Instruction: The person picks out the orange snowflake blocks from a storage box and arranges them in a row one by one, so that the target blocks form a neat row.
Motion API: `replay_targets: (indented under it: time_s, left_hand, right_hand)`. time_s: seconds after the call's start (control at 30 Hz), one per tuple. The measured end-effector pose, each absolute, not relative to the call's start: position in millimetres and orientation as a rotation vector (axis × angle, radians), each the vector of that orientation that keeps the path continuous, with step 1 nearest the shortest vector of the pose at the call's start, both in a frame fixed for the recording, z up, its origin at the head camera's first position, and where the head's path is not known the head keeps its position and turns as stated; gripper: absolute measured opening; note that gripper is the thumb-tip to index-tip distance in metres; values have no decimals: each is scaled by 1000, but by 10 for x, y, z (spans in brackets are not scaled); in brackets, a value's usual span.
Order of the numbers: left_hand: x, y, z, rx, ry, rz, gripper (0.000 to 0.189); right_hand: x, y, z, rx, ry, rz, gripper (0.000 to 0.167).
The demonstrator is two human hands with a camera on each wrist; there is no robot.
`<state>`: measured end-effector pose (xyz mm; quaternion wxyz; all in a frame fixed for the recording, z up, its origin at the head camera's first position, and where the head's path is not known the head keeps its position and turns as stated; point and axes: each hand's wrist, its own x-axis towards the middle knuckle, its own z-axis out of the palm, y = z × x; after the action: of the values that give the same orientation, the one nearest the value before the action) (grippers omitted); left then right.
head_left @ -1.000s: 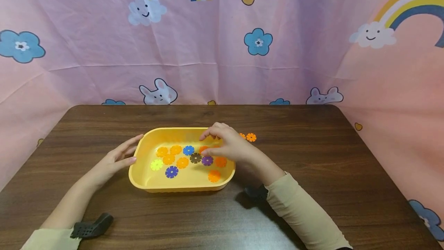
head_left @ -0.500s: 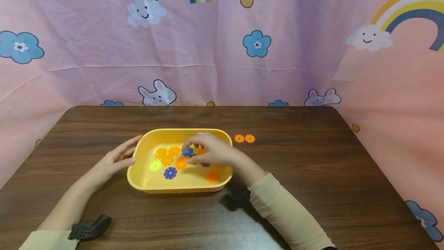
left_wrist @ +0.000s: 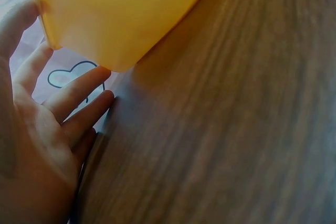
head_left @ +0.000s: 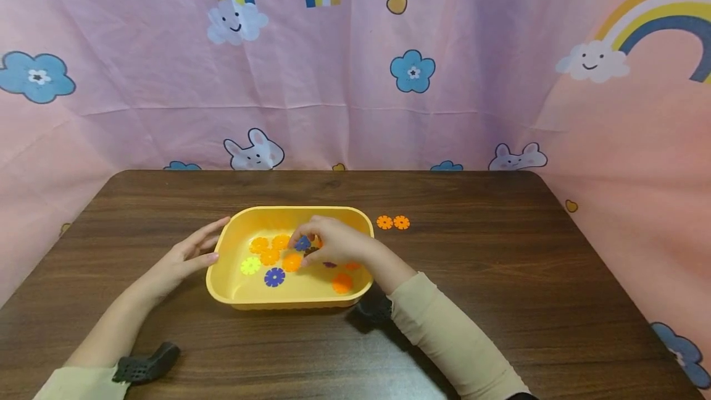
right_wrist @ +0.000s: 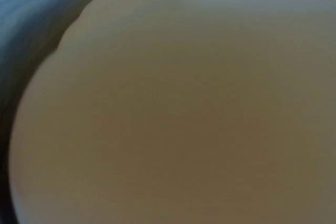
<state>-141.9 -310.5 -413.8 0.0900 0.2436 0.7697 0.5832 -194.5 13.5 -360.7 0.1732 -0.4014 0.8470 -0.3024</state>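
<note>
Beneath and beside the right hand [head_left: 336,242], its fingers half-curled and any hold unclear, discs [head_left: 274,277] lie in a yellow tub [head_left: 307,289] whose end the left hand [head_left: 178,258] touches with spread fingers, seemingly to steady it.

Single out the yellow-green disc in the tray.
The yellow-green disc lies in the tray, left of a dark-blue disc; every other visible disc is another colour.
</note>
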Motion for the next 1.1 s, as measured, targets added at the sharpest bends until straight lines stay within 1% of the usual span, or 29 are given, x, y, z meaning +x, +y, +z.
replay_targets:
  time_s: [0.13,0.5,0.73,0.97,1.1]
  left_hand:
    - [-1422,-3104,-4155,735,2277,1738,61]
    - [-1424,-3108,-4142,706,2299,1708,60]
    - [-1439,-3103,-4168,702,2319,1695,60]
    - [-1444,-3096,-4164,722,2318,1699,60]
    - [-1446,-3097,-4158,730,2318,1699,60]
  right_hand:
    - [-1966,117,-3619,-1119,2389,-839,31]
    - [-2066,-29,-3699,-1211,2372,-717,32]
    - [-2057,-29,-3751,-1175,2406,-644,36]
    - [-2042,-27,-3772,-1199,2452,-526,40]
    - [-2021,-29,-3771,-1157,2489,-488,40]
